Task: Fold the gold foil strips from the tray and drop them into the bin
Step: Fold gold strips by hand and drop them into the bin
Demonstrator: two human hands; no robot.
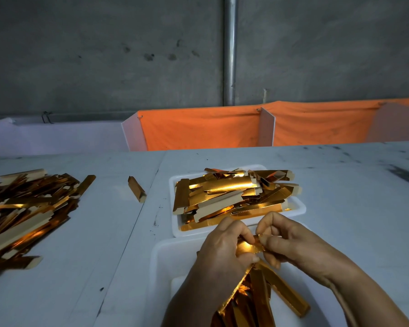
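A white tray point(298, 204) in the middle of the table holds several flat gold foil strips point(224, 187). Just in front of it stands a white bin point(158, 258) with several folded gold strips point(281, 291) lying inside. Over the bin, my left hand point(220, 253) and my right hand point(291, 241) both pinch one gold foil strip point(248, 247) between their fingertips. The strip runs down under my left palm, so most of it is hidden.
A big loose heap of gold strips point(26, 208) lies at the table's left. One folded strip point(137, 188) sits alone between the heap and the tray. Orange cloth dividers point(198, 128) stand along the table's far edge, before a grey wall.
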